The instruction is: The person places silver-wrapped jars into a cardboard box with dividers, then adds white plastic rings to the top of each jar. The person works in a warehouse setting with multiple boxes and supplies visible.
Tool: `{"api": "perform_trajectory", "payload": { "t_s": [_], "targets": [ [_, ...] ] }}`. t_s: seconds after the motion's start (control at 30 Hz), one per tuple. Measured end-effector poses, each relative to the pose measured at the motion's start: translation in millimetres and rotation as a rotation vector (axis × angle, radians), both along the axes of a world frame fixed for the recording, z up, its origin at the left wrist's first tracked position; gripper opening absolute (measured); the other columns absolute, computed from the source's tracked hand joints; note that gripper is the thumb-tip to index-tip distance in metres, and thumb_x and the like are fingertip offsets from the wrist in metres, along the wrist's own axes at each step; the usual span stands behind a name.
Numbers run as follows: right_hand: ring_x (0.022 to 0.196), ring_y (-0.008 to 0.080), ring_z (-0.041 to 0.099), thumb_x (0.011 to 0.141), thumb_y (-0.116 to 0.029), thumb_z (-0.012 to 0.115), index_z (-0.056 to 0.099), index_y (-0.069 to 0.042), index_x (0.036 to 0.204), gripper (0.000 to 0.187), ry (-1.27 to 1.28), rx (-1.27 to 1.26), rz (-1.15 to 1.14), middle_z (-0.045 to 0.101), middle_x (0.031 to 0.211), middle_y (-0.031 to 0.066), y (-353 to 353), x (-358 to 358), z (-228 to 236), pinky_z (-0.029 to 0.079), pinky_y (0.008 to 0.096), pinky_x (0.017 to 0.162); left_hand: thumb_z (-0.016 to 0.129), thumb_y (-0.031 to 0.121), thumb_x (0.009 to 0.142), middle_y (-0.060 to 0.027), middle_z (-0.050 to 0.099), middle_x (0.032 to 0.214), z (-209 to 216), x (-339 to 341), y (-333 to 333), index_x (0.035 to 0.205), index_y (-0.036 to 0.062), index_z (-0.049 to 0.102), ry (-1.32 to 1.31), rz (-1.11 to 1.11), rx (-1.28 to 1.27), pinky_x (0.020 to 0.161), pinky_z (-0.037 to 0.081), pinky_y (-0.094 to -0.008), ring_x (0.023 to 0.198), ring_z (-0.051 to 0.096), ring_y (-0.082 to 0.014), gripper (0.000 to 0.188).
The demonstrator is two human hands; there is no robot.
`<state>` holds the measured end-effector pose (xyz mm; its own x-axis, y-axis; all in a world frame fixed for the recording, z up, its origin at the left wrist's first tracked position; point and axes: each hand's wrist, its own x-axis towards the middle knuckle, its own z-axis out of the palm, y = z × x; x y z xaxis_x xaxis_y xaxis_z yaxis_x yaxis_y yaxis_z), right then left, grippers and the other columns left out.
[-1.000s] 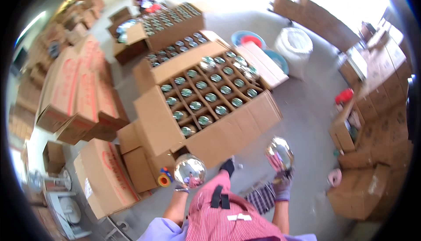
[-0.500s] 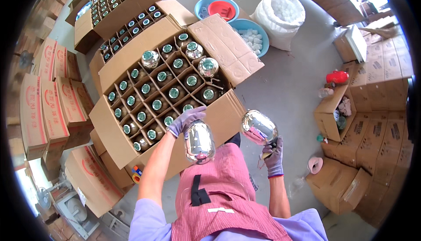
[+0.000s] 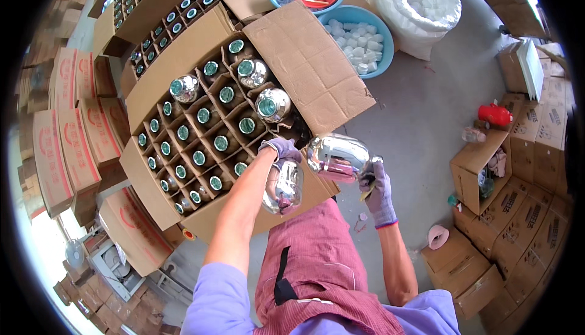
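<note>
At the open box (image 3: 143, 178), the left hand (image 3: 283, 149) keeps its fingers clamped on a silver bottle (image 3: 284, 188); the right hand (image 3: 379, 195), fingers gripping a second bottle (image 3: 337, 157), has brought it closer to the first.

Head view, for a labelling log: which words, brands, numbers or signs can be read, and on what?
Left cartons: red characters and curved marks; wording not copied here.
Right stacked cartons: dark print, too small to read reliably.
Silvered bottles in left hand and right hand: no print visible.
</note>
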<state>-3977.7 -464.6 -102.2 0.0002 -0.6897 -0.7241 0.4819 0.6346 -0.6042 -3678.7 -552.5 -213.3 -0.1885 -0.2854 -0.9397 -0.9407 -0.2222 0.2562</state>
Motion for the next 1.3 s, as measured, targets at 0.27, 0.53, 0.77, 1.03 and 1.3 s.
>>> {"api": "perform_trajectory", "payload": {
  "t_s": [0.27,0.53,0.77,1.03,1.3],
  "targets": [
    [0.056,0.0054,0.052,0.094,-0.037,0.059,0.061,-0.004,0.093,0.033,0.196,-0.001,0.187,0.058,0.074,0.0014,-48,45,-3,0.040,0.0191,0.049,0.066,0.031,0.071,-0.0206,0.069,0.097,60,15,34,0.149,0.0168,0.033,-0.107,-0.152,-0.069,0.074,0.053,-0.0384,0.087,0.067,-0.0323,0.086],
    [0.050,0.0049,0.050,0.091,-0.035,0.065,0.063,-0.004,0.082,0.032,0.404,-0.055,0.389,0.056,0.066,-0.0009,-69,92,-34,0.040,0.0200,0.044,0.072,0.033,0.069,-0.0180,0.070,0.098,27,16,63,0.114,0.0086,0.065,-0.088,-0.200,-0.272,0.081,0.053,-0.0416,0.091,0.068,-0.0325,0.052],
    [0.089,0.0397,0.063,0.083,-0.036,0.071,0.065,0.000,0.077,0.038,1.124,-0.624,0.809,0.054,0.121,0.0243,-76,123,-30,0.052,0.0428,0.078,0.071,0.028,0.068,-0.0171,0.069,0.103,24,20,62,0.131,0.0096,0.055,-0.058,-0.122,-0.203,0.077,0.055,-0.0420,0.092,0.068,-0.0324,0.068],
    [0.084,0.0408,0.066,0.082,-0.031,0.072,0.063,-0.002,0.092,0.032,1.186,-0.887,0.979,0.043,0.135,0.0233,-61,135,-33,0.056,0.0438,0.072,0.066,0.024,0.067,-0.0140,0.070,0.105,30,12,56,0.141,0.0224,0.046,-0.034,-0.145,-0.218,0.077,0.055,-0.0413,0.095,0.068,-0.0304,0.077],
    [0.093,0.0406,0.064,0.084,-0.031,0.071,0.062,0.002,0.092,0.035,1.266,-0.865,1.087,0.037,0.141,0.0240,-52,139,-79,0.055,0.0448,0.077,0.071,0.035,0.075,-0.0149,0.067,0.113,11,5,63,0.146,0.0204,0.037,-0.018,-0.161,-0.256,0.083,0.054,-0.0438,0.101,0.066,-0.0309,0.080]
  ]
}}
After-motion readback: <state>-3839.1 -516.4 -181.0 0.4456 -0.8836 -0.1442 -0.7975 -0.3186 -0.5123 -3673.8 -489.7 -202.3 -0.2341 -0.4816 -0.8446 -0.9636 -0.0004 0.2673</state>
